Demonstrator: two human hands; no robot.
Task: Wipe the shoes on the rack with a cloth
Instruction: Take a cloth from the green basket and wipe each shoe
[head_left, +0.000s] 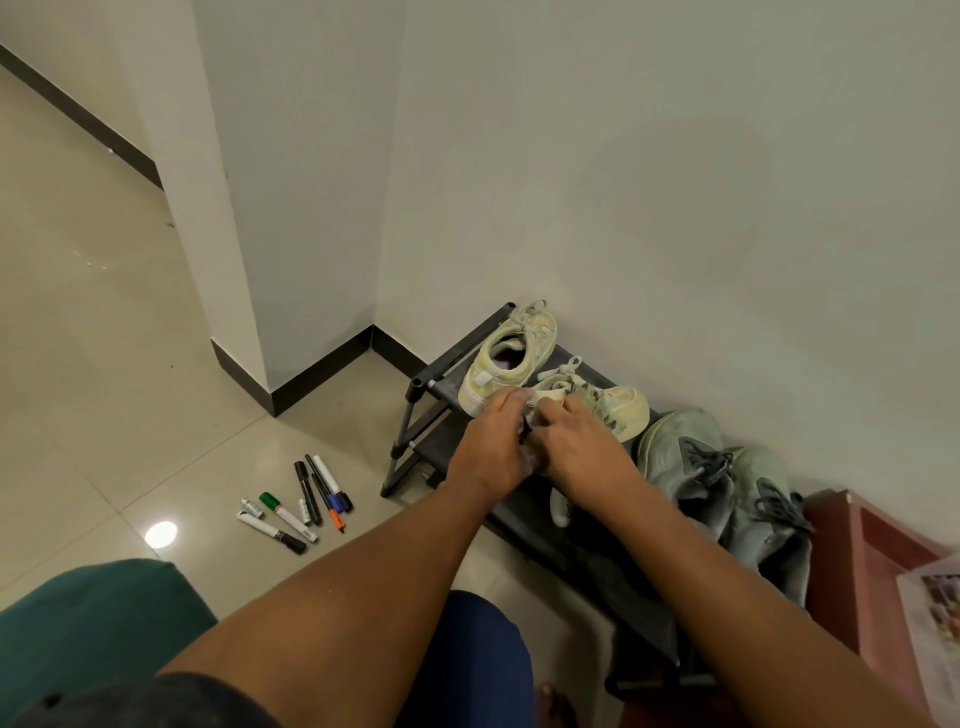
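No writing is legible to us on the shoes or the markers. Our left hand and right hand pinch a small white cloth beside the grubby cream sneaker on the black rack; its mate sits further left, grey sneakers right.

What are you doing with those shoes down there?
A person is bent over a low black shoe rack by the wall. Both hands are at the heel of a cream sneaker on the top shelf: the left hand and the right hand are bunched around a small white cloth between them. A second cream sneaker sits beside it, and a grey pair sits further right. Some marker pens lie on the floor tiles.
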